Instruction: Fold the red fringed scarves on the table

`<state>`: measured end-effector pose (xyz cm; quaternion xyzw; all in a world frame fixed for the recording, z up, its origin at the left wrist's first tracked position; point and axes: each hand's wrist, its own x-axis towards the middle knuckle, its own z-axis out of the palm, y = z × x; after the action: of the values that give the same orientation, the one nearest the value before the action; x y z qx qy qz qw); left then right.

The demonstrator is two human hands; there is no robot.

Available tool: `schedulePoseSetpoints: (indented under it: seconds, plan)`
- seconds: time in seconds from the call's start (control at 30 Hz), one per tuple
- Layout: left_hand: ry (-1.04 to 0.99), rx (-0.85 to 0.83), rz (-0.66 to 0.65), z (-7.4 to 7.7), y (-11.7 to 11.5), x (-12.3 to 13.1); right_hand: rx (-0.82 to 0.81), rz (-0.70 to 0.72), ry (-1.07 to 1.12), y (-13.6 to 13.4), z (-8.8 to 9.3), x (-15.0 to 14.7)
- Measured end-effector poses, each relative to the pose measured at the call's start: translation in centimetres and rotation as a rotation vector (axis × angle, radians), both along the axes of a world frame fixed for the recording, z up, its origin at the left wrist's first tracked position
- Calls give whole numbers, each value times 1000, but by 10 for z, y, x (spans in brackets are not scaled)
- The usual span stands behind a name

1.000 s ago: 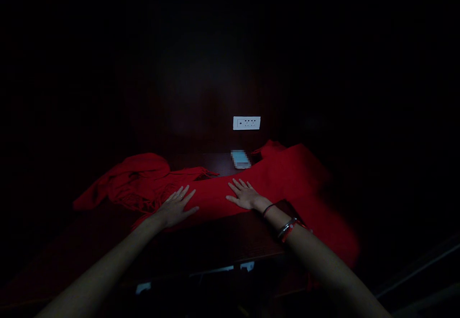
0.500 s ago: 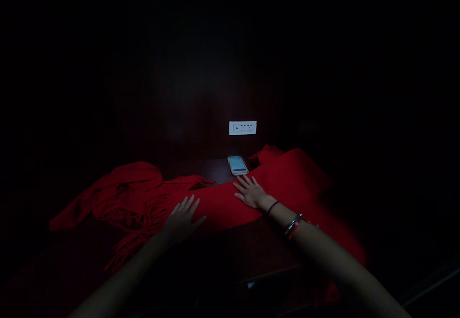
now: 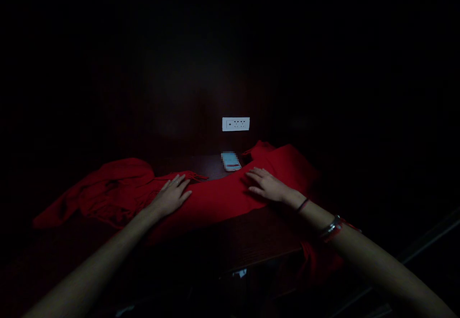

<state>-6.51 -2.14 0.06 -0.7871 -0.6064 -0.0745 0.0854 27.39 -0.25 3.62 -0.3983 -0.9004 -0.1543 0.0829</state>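
Note:
A red scarf with fringed ends stretches across the dark table, bunched at the left and spilling over the edge at the right. My left hand lies flat with fingers apart on the scarf, beside its fringe; a ring shows on one finger. On the right part of the cloth is my right hand, fingers stretched out to the left, palm down. Neither hand grips the fabric. Just behind the scarf rests a phone with a lit screen, partly blurred out.
A white socket panel is set in the dark wall behind the phone. The wooden table has its front edge below the scarf. Something small and pale shows under that edge. Most of the surroundings are too dark to make out.
My left hand has moved up and left along the scarf. My right hand has slid to the right, away from the phone. The whole view has shifted slightly.

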Motion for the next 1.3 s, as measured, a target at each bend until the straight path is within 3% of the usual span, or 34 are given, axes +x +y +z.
schedulePoseSetpoints:
  seconds: [0.07,0.17,0.27,0.37,0.53,0.67,1.0,1.1,1.17,1.23,1.3]
  plan:
    - [37,-63,29,6,13,-11,-87,226,-103,-23,-8,-20]
    - [70,-189,65,4,21,-33,-58,325,-184,-43,-19,-37]
    - [67,-149,103,1,16,-52,-19,282,-238,-45,-23,-40]
    - [-42,-132,154,7,6,-61,29,272,-276,-43,-22,-39]
    - [-347,-205,62,23,8,-61,95,311,-313,-44,-25,-49]
    - [-402,-209,126,25,17,-58,65,277,-338,-42,-30,-55]
    - [-974,-178,163,21,9,-70,79,84,-222,-28,-20,-21]
    - [-895,-152,206,25,6,-76,86,-10,-205,-23,-16,-15]
    - [-708,-119,293,31,2,-77,75,-59,-208,-21,-14,-13]
    - [-457,-27,381,36,-7,-67,50,-94,-213,-21,-10,-14]
    - [-249,109,360,36,-21,-41,28,-111,-207,-23,-3,-21]
